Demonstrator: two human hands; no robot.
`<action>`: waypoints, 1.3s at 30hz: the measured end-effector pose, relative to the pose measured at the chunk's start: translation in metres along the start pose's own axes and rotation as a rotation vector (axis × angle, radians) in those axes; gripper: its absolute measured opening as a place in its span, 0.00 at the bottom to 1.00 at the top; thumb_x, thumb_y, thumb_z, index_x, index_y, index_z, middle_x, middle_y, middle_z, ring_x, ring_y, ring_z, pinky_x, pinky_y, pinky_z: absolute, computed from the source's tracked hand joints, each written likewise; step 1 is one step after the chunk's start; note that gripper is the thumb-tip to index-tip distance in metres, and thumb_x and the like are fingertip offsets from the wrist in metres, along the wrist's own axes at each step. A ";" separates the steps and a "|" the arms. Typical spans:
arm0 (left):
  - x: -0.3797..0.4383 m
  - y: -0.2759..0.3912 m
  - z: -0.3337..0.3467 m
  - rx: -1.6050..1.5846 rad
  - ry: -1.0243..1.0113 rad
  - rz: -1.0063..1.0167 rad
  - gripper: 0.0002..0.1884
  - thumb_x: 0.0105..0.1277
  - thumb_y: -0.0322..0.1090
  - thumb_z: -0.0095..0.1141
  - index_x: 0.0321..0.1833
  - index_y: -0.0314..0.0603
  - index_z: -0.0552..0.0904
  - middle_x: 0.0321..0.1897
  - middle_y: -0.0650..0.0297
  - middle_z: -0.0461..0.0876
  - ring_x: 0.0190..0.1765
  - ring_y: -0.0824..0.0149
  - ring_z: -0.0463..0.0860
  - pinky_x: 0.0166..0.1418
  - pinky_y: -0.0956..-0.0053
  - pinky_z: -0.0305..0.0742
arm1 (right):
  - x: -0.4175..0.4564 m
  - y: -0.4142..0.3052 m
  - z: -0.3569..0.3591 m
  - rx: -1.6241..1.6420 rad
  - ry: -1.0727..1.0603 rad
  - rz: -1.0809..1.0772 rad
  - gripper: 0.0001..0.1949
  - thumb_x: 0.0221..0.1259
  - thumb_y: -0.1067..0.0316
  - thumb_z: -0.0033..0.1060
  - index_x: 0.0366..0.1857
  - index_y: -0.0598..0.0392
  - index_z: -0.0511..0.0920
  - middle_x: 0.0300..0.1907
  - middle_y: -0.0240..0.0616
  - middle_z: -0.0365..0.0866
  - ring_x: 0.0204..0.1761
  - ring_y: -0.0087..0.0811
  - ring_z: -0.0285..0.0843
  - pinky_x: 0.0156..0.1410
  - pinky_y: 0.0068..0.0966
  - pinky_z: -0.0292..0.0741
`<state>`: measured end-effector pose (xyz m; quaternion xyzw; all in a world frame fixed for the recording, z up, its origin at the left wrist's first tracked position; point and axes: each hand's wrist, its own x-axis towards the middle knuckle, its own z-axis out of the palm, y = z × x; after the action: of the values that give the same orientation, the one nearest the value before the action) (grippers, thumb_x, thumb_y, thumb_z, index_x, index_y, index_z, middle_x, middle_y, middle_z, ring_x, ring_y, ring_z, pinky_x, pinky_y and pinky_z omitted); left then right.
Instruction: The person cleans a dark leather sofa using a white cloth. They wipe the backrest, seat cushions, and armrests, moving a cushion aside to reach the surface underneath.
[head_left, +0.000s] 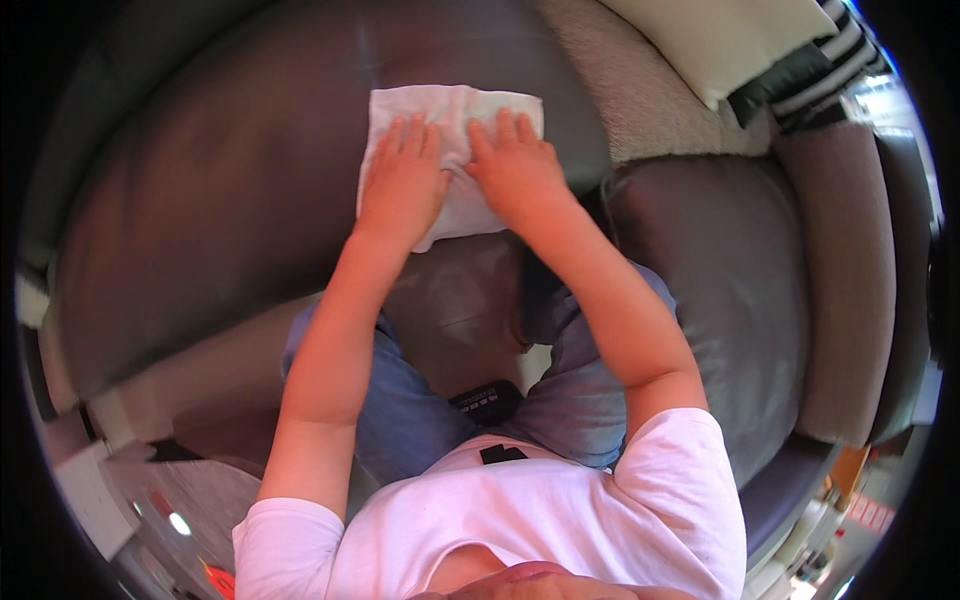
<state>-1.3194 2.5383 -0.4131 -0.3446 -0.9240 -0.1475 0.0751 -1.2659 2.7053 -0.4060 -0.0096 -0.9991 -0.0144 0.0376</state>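
A white cloth (457, 202) lies spread on the dark brown leather sofa seat (247, 165), its near edge uneven and a few creases running through its middle. My left hand (403, 176) rests palm down on the left part of the cloth, fingers pointing away from me. On the right part, my right hand (517, 165) presses flat with its fingers spread. Neither hand grips the cloth; both lie on top of it. The sofa surface directly under the cloth is hidden.
To the right stand another leather seat cushion (705, 300) and a grey-brown armrest (847, 285). A cream cushion (727, 37) sits at the upper right against textured fabric (645, 90). My jeans-clad knees are close to the sofa front. A grey tabletop (195, 510) is at the lower left.
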 end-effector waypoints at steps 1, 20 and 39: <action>0.004 -0.001 -0.003 -0.004 -0.007 0.005 0.30 0.68 0.35 0.64 0.72 0.32 0.73 0.77 0.45 0.68 0.79 0.41 0.66 0.81 0.53 0.63 | -0.002 -0.004 0.001 -0.005 0.040 0.017 0.28 0.72 0.51 0.59 0.70 0.54 0.72 0.74 0.58 0.68 0.76 0.58 0.64 0.67 0.52 0.74; 0.048 0.116 0.037 -0.739 0.069 0.206 0.19 0.75 0.22 0.54 0.67 0.36 0.82 0.70 0.52 0.80 0.72 0.56 0.79 0.71 0.64 0.76 | -0.088 0.075 -0.027 0.516 0.559 0.277 0.10 0.54 0.81 0.60 0.41 0.61 0.83 0.49 0.48 0.79 0.51 0.51 0.75 0.56 0.40 0.79; 0.050 0.406 0.033 -0.303 0.004 0.807 0.36 0.68 0.31 0.63 0.78 0.34 0.64 0.79 0.34 0.59 0.81 0.35 0.59 0.83 0.51 0.60 | -0.341 0.196 -0.117 0.072 0.580 1.105 0.29 0.69 0.61 0.67 0.72 0.60 0.72 0.79 0.59 0.58 0.72 0.57 0.66 0.72 0.48 0.71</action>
<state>-1.0911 2.8716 -0.3426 -0.6853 -0.6830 -0.2408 0.0769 -0.9137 2.8920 -0.3099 -0.5192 -0.7957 0.0388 0.3095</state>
